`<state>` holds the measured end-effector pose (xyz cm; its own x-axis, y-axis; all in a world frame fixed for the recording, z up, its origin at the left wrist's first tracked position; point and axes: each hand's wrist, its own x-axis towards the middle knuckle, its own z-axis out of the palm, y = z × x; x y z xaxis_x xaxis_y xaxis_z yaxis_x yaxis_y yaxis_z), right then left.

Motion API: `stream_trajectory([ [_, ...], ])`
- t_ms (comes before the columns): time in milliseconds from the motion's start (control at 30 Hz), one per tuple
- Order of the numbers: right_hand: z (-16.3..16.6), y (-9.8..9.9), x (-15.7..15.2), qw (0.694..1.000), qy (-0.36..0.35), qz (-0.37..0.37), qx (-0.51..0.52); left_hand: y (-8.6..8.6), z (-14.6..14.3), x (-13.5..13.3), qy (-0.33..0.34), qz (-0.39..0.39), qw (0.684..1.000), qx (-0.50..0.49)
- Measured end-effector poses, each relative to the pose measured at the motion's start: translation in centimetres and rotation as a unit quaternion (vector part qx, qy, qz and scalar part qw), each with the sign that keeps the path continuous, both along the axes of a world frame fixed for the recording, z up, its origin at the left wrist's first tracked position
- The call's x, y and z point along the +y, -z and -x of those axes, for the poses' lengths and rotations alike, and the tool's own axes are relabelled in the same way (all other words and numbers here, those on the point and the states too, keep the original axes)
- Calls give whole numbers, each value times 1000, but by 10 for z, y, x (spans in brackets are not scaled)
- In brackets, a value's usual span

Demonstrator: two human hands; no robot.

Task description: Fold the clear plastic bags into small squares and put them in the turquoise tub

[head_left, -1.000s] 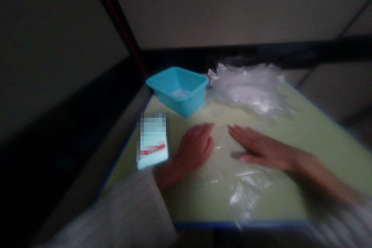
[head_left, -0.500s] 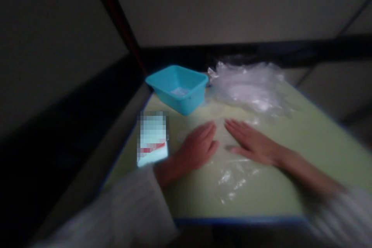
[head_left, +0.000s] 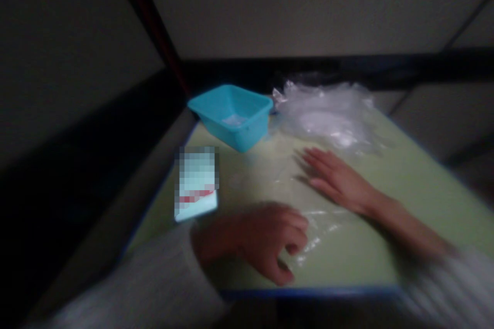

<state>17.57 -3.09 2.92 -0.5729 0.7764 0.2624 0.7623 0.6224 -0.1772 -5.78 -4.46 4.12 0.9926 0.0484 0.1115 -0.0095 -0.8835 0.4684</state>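
A clear plastic bag [head_left: 322, 229] lies flat on the pale yellow-green table, its edges hard to make out in the dim light. My left hand [head_left: 272, 239] is over the near left part of this bag, fingers curled and thumb held apart from them, with nothing seen in between. Just beyond the bag's middle, my right hand [head_left: 339, 180] is stretched out open, palm down, at or slightly above the plastic. Blur hides whether its fingertips touch.
At the back left stands a turquoise plastic basin [head_left: 252, 131] with something whitish inside. A heap of clear plastic bags [head_left: 328, 113] covers the back right. Left of my hands lies a lit phone-like screen [head_left: 196, 205], mostly pixelated. The table [head_left: 358, 267] has blue edges.
My left hand has come back toward the table's near edge and its fingers have curled. The right hand stays outstretched in about the same place, perhaps slightly lifted.
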Motion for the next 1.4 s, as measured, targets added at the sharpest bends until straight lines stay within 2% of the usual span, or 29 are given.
stream_trajectory([
  [133,-4,-4,0,999,-2,23,45,2,0,-3,-13,9,1000,7],
  [233,-6,-12,-3,986,-11,103,129,1,0,-3,-24,64,998,-10],
  [333,-8,-22,-6,953,-34,204,222,-1,-1,0,-47,182,981,-47],
  [433,-10,-30,-9,913,-69,272,297,-2,1,9,-133,249,956,-83],
  [500,-11,-33,-9,898,-92,301,308,0,4,19,-206,235,946,-92],
  [600,-11,-33,-10,899,-98,321,281,6,10,33,-289,177,936,-96],
  [733,-11,-27,-10,911,-85,319,247,7,14,39,-347,134,926,-61],
  [867,-10,-24,-9,916,-83,323,222,7,8,28,-392,24,915,-94],
  [1000,-9,-29,-9,928,-69,298,212,9,2,12,-376,-85,901,-199],
  [1100,-8,-36,-10,935,-42,263,234,11,0,2,-316,-144,915,-204],
  [1233,-7,-41,-13,917,-50,299,260,13,-2,-3,-213,-138,961,-109],
  [1400,-6,-38,-16,869,-95,403,271,19,-1,-4,-186,-96,978,-24],
])
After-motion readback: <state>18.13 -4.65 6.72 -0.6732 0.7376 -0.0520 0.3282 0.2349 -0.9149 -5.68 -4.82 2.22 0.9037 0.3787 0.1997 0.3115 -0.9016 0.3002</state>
